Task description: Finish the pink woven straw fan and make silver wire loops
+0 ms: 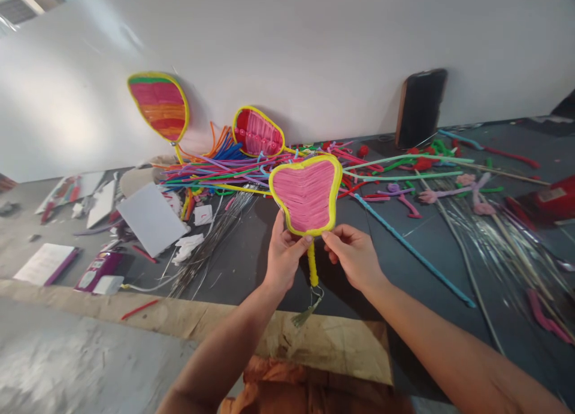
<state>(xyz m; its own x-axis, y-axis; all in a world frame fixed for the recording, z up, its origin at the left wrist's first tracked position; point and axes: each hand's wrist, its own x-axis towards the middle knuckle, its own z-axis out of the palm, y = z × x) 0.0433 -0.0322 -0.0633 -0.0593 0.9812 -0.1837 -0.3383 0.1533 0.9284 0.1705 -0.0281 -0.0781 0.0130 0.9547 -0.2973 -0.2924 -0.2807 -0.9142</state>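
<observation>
A hand fan [308,195] made of pink pipe cleaners with a yellow rim is held upright over the dark table. Its yellow wrapped handle [313,267] points down toward me and ends in a greenish tassel [305,315]. My left hand [285,252] is closed on the fan's lower left rim, thumb in front and fingers behind. At the lower right rim, beside the handle's top, the thumb and finger of my right hand [354,255] pinch the edge. Behind it lie another pink fan [260,132] and a striped fan [160,105], both yellow-rimmed, against the white board.
Bunches of coloured pipe cleaners [215,169] spread behind the fan. A phone [421,108] leans on the white board [314,48]. Thin wires [202,252], a white card [151,219] and a purple box [99,267] are at left. A blue twisted stem [413,249] lies right.
</observation>
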